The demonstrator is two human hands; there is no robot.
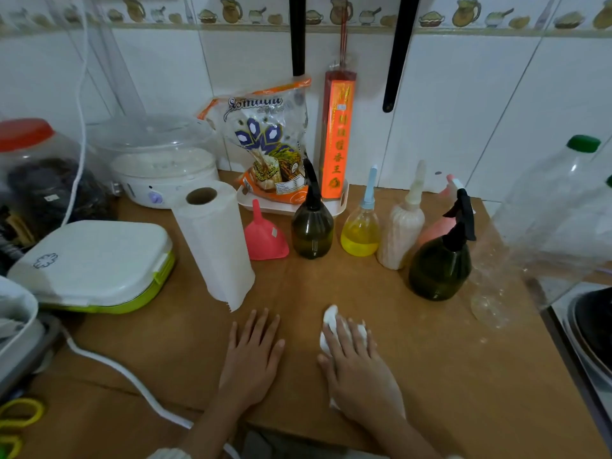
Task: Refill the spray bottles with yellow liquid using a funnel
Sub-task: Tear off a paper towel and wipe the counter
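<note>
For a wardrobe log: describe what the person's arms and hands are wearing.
Both hands, left hand and right hand, are bare: no gloves, rings or watch visible. Forearms are bare too. A pale ribbed cuff shows at the bottom edge by the left arm.

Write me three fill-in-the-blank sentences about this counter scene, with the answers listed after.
1. The pink funnel stands between the paper towel roll and a dark green ____ bottle.
2. The right hand presses a white ____ on the counter.
3. The clear bottle with the blue nozzle holds ____ liquid.

Answers: spray; tissue; yellow
</note>
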